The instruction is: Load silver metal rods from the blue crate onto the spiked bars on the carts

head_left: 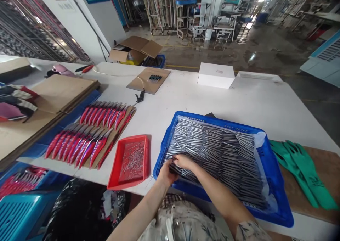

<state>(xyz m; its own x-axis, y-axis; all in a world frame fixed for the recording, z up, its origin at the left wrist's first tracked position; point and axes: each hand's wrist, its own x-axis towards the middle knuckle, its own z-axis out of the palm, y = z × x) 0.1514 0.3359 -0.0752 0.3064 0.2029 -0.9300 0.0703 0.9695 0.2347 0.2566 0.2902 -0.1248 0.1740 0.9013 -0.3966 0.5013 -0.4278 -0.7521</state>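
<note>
A blue plastic basket (273, 184) holds rows of slender, pointed silver-grey metal pieces (212, 141) on a pale liner. At its near left corner my left hand (166, 174) is closed around some of these pieces. My right hand (185, 162) meets it there, fingers pinched together over the same pieces; its fingertips are partly hidden. Left of the basket sits a red tray (114, 175) with many thin metal pins (132, 159). Farther left, pink-and-silver fishing lures (79, 145) lie in two rows on cardboard.
Green rubber gloves (305, 170) lie on cardboard at the right. A white box (216, 76) and a brown board (148, 79) with small dark pieces stand at the back. An air blow gun (140, 96) rests behind the lures. A black bag (79, 212) hangs below the front edge.
</note>
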